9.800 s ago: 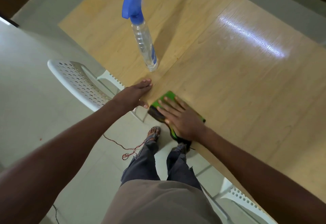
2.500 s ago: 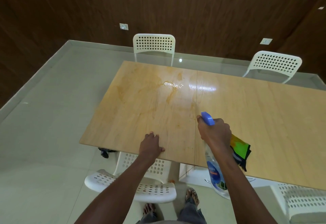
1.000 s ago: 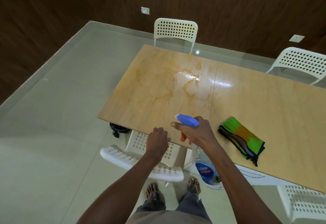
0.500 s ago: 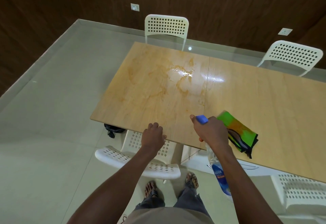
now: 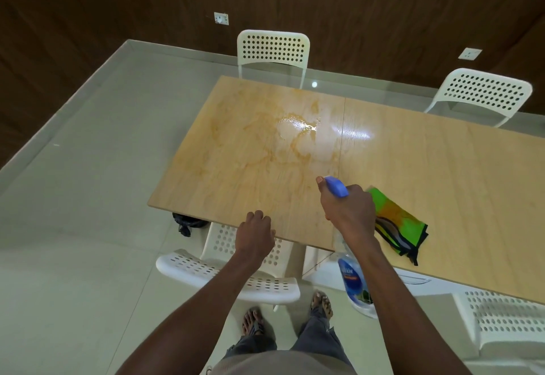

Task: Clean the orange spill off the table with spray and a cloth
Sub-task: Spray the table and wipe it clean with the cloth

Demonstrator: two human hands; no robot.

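Gripping the spray bottle (image 5: 355, 280) by its neck, right hand (image 5: 349, 210) curled tight, forefinger out along the blue trigger head (image 5: 336, 186). Nozzle aimed across the surface (image 5: 442, 168) toward the far left part. Bottle body hanging below the near edge of the surface, clear plastic with a blue label, partly hidden by the right forearm. Resting on the near edge close to the near left corner, left hand (image 5: 256, 234), fingers bent over the wood and holding nothing else; whether the fingertips press down or merely lie there cannot be told.

Spread over the left half of the surface, orange spill (image 5: 265, 144): thin streaks and rings, with a wet glossy puddle (image 5: 298, 125) toward the far edge, just left of the seam. Lying near the near edge, just right of the right hand and partly behind it, folded cloth (image 5: 398, 227), green and orange with dark trim.

Standing at the far edge, two white perforated chairs, one (image 5: 273, 50) at the left half and one (image 5: 483, 94) further right. Tucked under the near edge by the left hand, another white chair (image 5: 224, 274); a fourth (image 5: 501, 315) at lower right. Sitting on the floor under the near left corner, small dark bag (image 5: 187, 222), probably tied shut. Below, sandalled feet (image 5: 321, 305) on pale tiles.
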